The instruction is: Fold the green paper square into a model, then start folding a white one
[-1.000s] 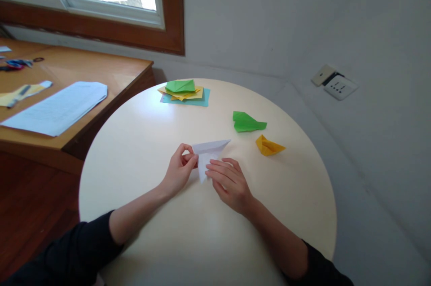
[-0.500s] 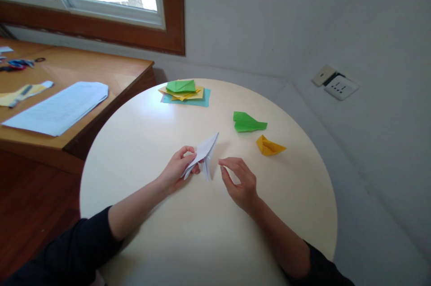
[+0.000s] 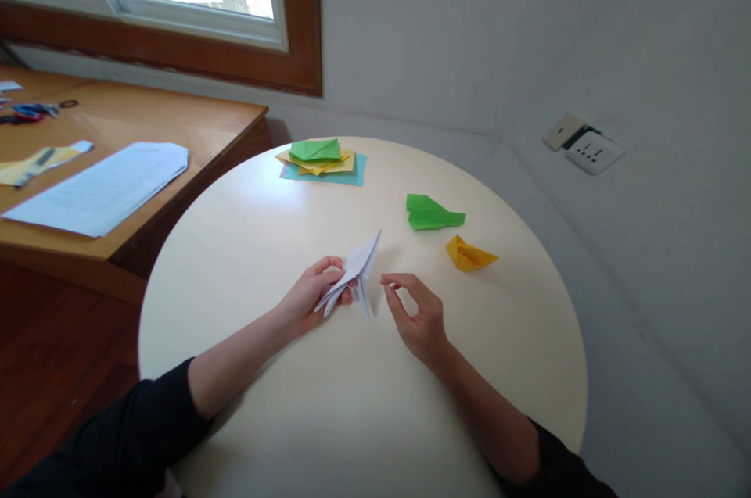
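Observation:
My left hand (image 3: pixel 310 296) is closed on a folded white paper (image 3: pixel 359 263), with the thumb on top and fingers underneath. The paper has a pointed tip slanting up to the right and narrow flaps hanging below. Just to the right, apart from the paper, is my right hand (image 3: pixel 421 322). Its thumb and index fingertips come together in a loose pinch, with nothing visible between them. Beyond the right hand lie a green folded paper (image 3: pixel 432 213) and an orange-yellow folded paper boat (image 3: pixel 469 256).
The round white table (image 3: pixel 328 420) holds a stack of coloured papers (image 3: pixel 322 158) at its far edge. On the wooden desk (image 3: pixel 176 107) to the left are printed sheets (image 3: pixel 111 189), a pen (image 3: pixel 35 167) and scissors (image 3: pixel 35 111). A wall with a socket (image 3: pixel 594 152) bounds the right.
My left hand and the white paper have shifted very slightly, the lower flaps moving a little to the right. My right thumb and index fingertips have drawn closer together.

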Available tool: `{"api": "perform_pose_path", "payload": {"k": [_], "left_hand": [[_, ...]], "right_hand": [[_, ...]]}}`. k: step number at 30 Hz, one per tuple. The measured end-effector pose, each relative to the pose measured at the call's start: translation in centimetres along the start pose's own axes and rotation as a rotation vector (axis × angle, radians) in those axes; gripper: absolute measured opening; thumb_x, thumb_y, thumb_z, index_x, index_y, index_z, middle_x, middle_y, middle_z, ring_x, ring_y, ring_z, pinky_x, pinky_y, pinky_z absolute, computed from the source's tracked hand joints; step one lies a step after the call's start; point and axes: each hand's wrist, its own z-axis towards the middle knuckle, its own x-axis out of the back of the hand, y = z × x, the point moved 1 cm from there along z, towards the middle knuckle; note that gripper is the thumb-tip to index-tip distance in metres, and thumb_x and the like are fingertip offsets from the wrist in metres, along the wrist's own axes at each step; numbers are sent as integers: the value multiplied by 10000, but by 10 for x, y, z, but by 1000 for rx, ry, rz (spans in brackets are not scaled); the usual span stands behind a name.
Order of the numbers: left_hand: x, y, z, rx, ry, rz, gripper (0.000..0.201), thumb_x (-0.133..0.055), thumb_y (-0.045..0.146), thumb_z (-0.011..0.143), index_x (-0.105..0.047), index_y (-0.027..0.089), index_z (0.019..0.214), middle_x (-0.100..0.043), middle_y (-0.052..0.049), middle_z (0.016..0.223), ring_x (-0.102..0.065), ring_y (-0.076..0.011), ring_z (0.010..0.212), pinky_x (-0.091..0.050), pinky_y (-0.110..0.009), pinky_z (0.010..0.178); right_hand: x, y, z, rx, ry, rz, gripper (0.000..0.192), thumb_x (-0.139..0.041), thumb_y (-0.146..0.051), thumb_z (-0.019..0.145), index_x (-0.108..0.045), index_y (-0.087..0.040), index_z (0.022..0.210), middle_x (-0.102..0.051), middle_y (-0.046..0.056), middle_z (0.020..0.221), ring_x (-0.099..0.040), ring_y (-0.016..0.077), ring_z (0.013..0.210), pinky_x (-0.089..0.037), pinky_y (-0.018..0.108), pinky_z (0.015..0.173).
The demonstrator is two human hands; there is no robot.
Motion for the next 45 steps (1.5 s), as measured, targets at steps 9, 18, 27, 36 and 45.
{"api": "perform_pose_path", "payload": {"k": [9,18,27,36,45], "left_hand": [[-3,2,-7,-159,-70,244,279,-636,291,690,-418,207,842,-578,66,553,-556,-104,479,-391,-196,502],[3,2,-4,-250,-91,535,193,-559,318,745,-530,166,860,-461,66,559,-457,-82,507,-316,-204,510],[3,7,-6,-342,-113,716,304,-589,390,736,-563,153,926,-476,26,676,-413,-96,579,-305,-218,523],[-1,4,-11,-378,-203,793,335,-611,299,729,-533,137,1012,-514,-9,771,-456,-113,639,-384,-239,578],[3,4,-12,-545,-185,1109,313,-627,247,692,-528,178,981,-547,-35,912,-477,-123,679,-418,-242,604]], "right_hand": [[-4,7,-3,-291,-89,550,697,-644,-252,749,-228,-386,1292,-339,91,1347,-463,250,1194,-505,454,874],[-2,8,-2,-173,-124,518,659,-627,-169,753,-273,-378,1268,-261,76,1412,-369,243,1277,-468,467,931],[4,6,3,-21,-27,133,529,-662,-141,708,-431,-304,1155,-386,89,1323,-358,255,1267,-494,450,893],[4,10,4,103,46,-171,265,-640,-127,729,-647,-298,933,-365,48,1294,-378,272,1225,-469,469,910],[5,12,5,124,14,-208,245,-625,-127,741,-656,-273,936,-429,76,1247,-414,266,1181,-455,480,903]]}}
